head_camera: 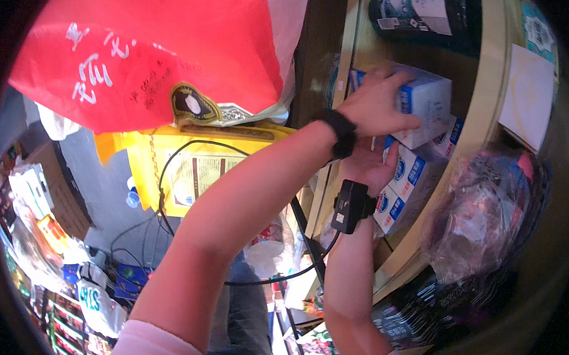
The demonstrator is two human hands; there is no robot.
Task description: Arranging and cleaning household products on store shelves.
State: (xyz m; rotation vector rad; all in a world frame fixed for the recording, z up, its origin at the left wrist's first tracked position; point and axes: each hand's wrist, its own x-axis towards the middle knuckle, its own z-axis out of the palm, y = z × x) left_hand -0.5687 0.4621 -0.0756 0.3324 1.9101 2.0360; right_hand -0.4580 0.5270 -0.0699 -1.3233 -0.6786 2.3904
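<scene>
My left hand [381, 104], with a black band at its wrist, grips a white-and-blue carton [434, 106] on a wooden shelf. Its thumb lies along the carton's near side and its fingers reach over the far side. Just below it is my right hand [367, 162], palm turned up and thumb raised beside the stacked cartons. Its fingers are partly hidden behind my left wrist, so whether they hold anything does not show. A black device [351, 207] is strapped to my right wrist. More blue-and-white cartons [403, 172] are stacked beneath the gripped one.
A dark bottle [425, 16] lies on the shelf beyond the cartons. The shelf's wooden edge [475, 121] curves along the right, with a clear plastic bag [481, 221] outside it. A red bag [165, 54] and yellow package [203, 171] stand left. A black cable [279, 277] trails from the wrist device.
</scene>
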